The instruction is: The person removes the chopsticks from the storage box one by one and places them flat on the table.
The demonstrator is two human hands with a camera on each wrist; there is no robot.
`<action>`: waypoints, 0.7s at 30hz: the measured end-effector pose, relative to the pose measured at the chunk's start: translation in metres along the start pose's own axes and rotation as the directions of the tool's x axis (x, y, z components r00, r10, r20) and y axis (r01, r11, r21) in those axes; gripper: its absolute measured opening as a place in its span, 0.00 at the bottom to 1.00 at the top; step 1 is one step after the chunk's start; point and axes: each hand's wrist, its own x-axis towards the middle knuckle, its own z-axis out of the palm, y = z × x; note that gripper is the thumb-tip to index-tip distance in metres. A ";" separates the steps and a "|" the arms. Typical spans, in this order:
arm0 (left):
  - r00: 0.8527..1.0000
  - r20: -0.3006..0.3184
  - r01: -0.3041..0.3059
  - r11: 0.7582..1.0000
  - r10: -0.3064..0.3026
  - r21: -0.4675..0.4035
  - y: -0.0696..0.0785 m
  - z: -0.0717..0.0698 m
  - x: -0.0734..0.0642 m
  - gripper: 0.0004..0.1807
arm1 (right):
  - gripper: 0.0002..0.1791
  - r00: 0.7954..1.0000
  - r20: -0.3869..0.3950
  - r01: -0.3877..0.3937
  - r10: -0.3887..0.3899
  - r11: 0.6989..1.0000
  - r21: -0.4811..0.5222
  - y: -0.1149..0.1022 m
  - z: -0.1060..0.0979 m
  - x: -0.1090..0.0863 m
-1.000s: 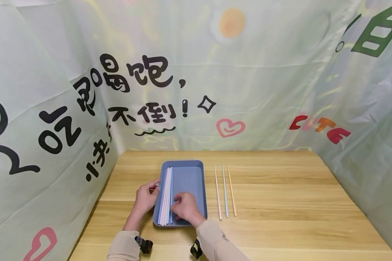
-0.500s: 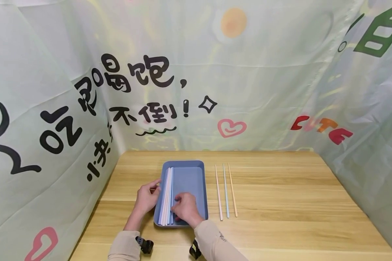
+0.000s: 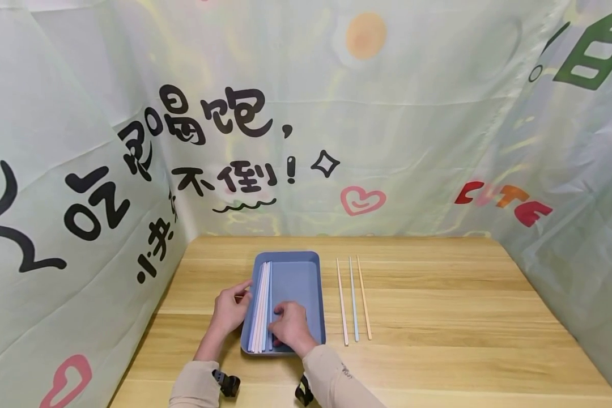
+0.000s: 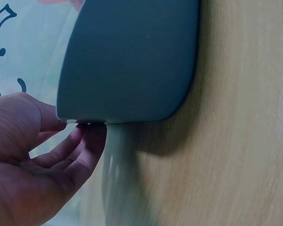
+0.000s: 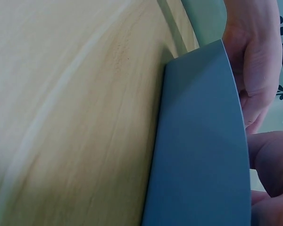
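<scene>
A blue rectangular tray [image 3: 296, 277] lies on the table with a row of pink, white and blue chopsticks [image 3: 258, 311] along its left side. Relaxed fingers of my left hand [image 3: 229, 310] touch the outside of the tray's left wall; the left wrist view shows that hand [image 4: 42, 165] against the tray wall [image 4: 127, 70]. Inside the tray, my right hand [image 3: 292, 326] has curled fingers at the row's rightmost blue chopstick [image 3: 271, 283], which it appears to pinch. From the right wrist, the tray wall [image 5: 198, 141] hides the chopsticks and most of the right fingers [image 5: 273, 160].
To the tray's right, a pink chopstick [image 3: 342, 306], a light blue chopstick [image 3: 354, 300] and a yellow chopstick [image 3: 364, 300] lie apart on the wooden table [image 3: 438, 317]. Printed cloth walls [image 3: 413, 124] enclose the table's back and sides.
The rightmost blue chopstick has shifted slightly right, away from the row. Both hands and the tray keep nearly the same place; the head view has drifted a little.
</scene>
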 end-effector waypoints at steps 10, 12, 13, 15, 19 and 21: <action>1.000 -0.006 -0.007 1.000 0.007 0.008 -0.001 0.001 0.002 0.21 | 0.19 1.000 0.000 -0.022 0.022 1.000 0.000 0.000 0.000 0.001; 1.000 -0.008 -0.008 1.000 0.008 0.007 -0.001 0.001 0.002 0.21 | 0.19 1.000 -0.003 -0.030 0.030 1.000 0.000 0.000 0.000 0.001; 1.000 -0.009 -0.009 1.000 0.009 0.006 -0.001 0.001 0.002 0.21 | 0.19 1.000 -0.006 -0.031 0.031 1.000 0.000 0.000 0.000 0.001; 1.000 -0.011 -0.010 1.000 0.010 0.004 -0.001 0.001 0.002 0.21 | 0.19 0.999 -0.013 -0.038 0.038 0.999 -0.001 0.000 0.000 0.002; 1.000 -0.013 -0.015 1.000 0.015 0.001 -0.001 0.001 0.001 0.21 | 0.18 0.999 -0.029 -0.041 0.041 0.999 -0.021 0.000 0.001 0.002; 1.000 -0.014 -0.020 1.000 0.020 0.002 -0.001 0.001 0.001 0.21 | 0.17 0.998 -0.035 -0.046 0.045 0.999 -0.025 0.000 0.002 0.002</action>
